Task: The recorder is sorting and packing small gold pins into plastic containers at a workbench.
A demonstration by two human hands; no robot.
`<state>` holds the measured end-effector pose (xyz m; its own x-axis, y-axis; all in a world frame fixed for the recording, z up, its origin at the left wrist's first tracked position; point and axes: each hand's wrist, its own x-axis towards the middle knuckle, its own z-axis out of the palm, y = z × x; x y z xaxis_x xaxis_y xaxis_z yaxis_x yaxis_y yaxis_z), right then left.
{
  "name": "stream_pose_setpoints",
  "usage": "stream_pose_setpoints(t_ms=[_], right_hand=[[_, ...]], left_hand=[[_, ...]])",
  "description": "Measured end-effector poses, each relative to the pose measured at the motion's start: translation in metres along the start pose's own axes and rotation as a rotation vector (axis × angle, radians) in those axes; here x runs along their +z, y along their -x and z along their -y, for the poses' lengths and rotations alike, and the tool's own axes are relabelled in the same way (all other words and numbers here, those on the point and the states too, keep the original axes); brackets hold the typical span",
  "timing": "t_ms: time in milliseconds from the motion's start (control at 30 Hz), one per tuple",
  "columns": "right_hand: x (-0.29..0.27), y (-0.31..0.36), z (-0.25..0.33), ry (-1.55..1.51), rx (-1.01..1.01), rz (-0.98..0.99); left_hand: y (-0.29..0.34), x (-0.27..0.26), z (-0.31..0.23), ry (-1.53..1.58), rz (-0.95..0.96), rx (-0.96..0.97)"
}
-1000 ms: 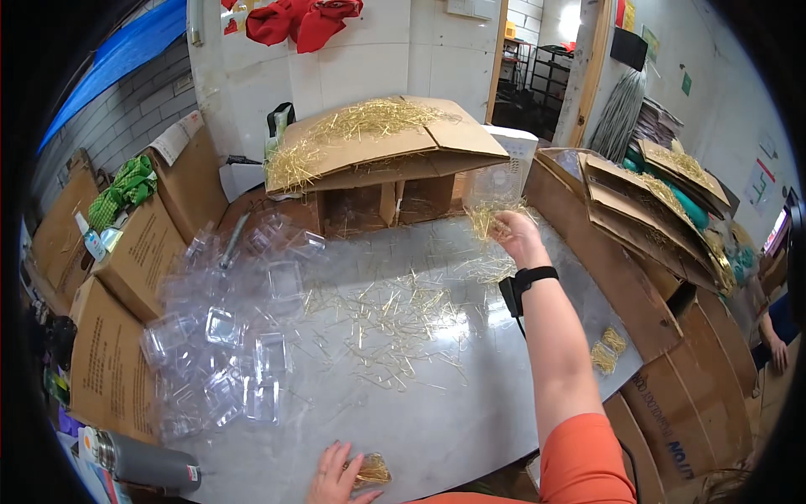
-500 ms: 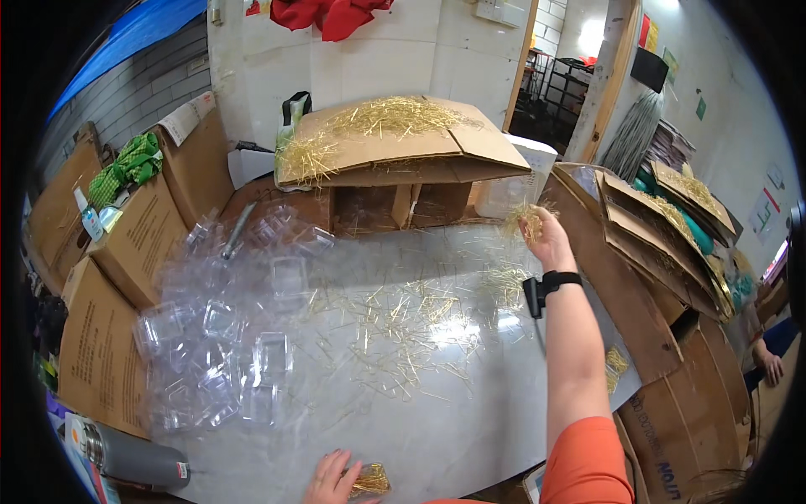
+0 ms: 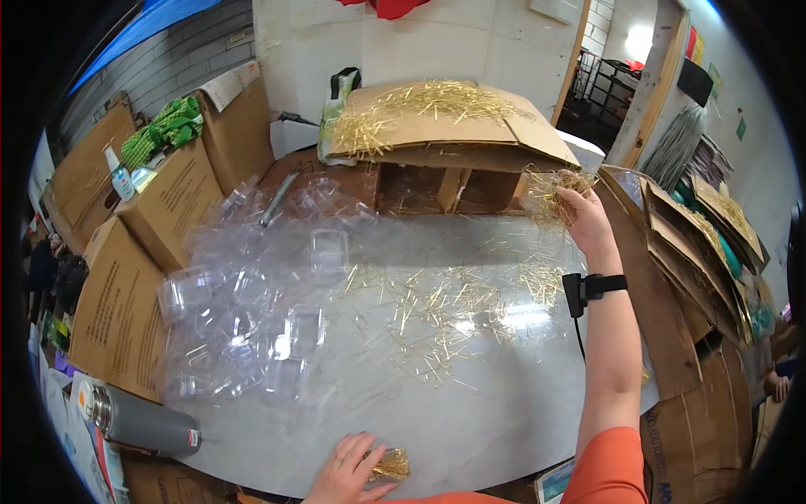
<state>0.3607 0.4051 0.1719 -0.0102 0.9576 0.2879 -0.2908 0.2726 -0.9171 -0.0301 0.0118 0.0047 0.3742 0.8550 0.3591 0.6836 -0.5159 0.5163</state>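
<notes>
thin golden wire pins [image 3: 547, 198] (loosely tangled), shiny, in the right hand [image 3: 587, 220]

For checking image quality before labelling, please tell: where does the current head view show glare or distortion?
Head view: bright glare on the smooth grey tabletop, among thin golden wire-like pieces; small white highlights on the clear plastic trays; the tabletop's near edge looks curved, fisheye-like.

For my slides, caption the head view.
Right hand holds gold wires; left hand touches a gold bundle on the table.
</notes>
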Motion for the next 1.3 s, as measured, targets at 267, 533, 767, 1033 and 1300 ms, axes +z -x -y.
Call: stream_pose_setpoints(t_ms=[267,533,767,1033,1300], right_hand=[[0.077,0.032,-0.018,-0.046,0.192,0.113],[0.156,0.139,-0.012,0.181,0.365,0.462],[0.178,0.194,-0.004,0.363,0.377,0.838],[0.178,0.226,-0.014,0.545,0.094,0.926],[0.144,0.207,-0.032,0.789,0.013,0.978]], left_hand=[[0.004,-0.002,0.000,0.029,0.075,0.071],[-0.001,-0.002,-0.005,0.017,0.177,0.163],[-0.008,0.021,-0.022,-0.016,0.240,0.202],[-0.014,0.038,-0.034,-0.092,0.167,0.147],[-0.019,0.035,-0.042,-0.115,0.142,0.138]])
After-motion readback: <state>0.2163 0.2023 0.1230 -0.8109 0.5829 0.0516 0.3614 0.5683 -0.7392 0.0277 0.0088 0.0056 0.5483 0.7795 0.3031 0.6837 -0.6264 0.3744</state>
